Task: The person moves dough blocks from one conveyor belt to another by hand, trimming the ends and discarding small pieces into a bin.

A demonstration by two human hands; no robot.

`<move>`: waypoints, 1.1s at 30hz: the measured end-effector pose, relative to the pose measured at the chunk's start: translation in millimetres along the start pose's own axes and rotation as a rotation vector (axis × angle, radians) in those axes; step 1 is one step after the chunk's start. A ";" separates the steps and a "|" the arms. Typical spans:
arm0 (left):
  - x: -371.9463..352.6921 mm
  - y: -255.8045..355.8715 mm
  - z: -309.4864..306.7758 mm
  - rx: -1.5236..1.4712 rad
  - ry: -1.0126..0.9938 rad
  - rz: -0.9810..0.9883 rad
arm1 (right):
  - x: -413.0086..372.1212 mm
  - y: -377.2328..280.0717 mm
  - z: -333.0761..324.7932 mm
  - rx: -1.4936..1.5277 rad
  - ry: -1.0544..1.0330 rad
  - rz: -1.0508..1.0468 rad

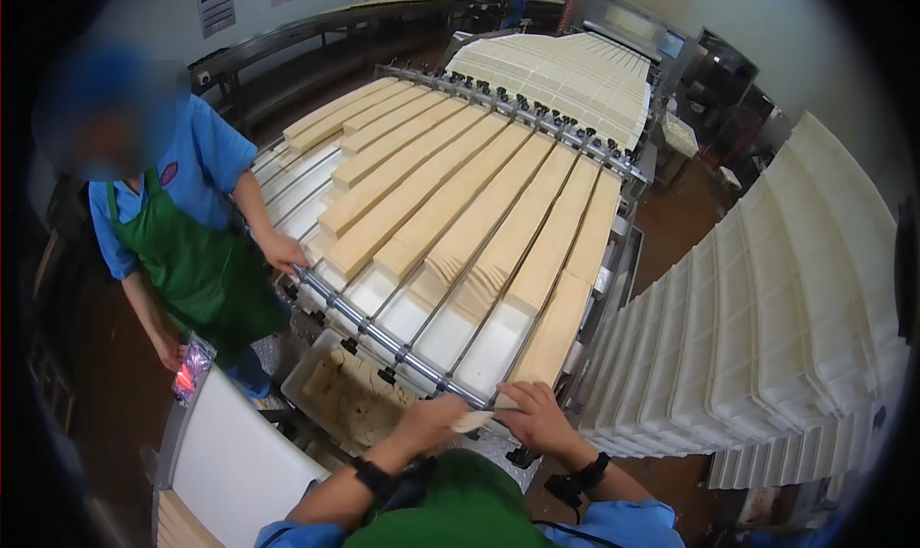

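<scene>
Near the bottom centre, my left hand [429, 425] is closed on a small pale piece of dough [471, 421]. My right hand [539, 418] is beside it, its fingers bent at the near end of the rightmost dough strip [554, 335]; part of the pale material shows between the two hands. Several long pale dough strips [460, 217] lie in parallel lanes on the white conveyor [443, 332]. Some have stacked, layered ends. A metal roller bar [383, 341] crosses the near edge of the conveyor, just left of my hands.
A co-worker in a green apron [206, 261] stands at the left, one hand on the bar. Below the bar is a bin [347, 395] with dough scraps. Stacked white trays [757, 308] rise at the right. A white board [240, 443] is at lower left.
</scene>
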State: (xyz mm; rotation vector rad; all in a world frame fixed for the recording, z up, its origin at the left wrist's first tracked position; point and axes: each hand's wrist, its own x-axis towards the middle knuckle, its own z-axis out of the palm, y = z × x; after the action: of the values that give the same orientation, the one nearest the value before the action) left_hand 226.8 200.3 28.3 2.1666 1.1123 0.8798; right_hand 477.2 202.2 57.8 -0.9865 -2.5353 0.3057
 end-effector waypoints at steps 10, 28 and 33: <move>-153.7 -59.5 -55.8 -0.031 0.516 -0.642 | -1.3 -7.1 8.6 -0.189 0.012 0.078; -262.0 -66.0 -52.1 0.295 0.377 -0.479 | -15.2 -0.2 41.4 -0.307 -0.204 0.336; -261.7 -66.6 -51.0 0.365 0.381 -0.379 | -11.5 -0.8 53.1 -0.316 -0.142 0.626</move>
State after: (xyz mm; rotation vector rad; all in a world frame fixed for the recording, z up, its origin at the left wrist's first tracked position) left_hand 39.6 22.1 -65.1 1.9942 1.9274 0.9936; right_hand 461.0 190.7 7.3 -1.9408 -2.3721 0.1476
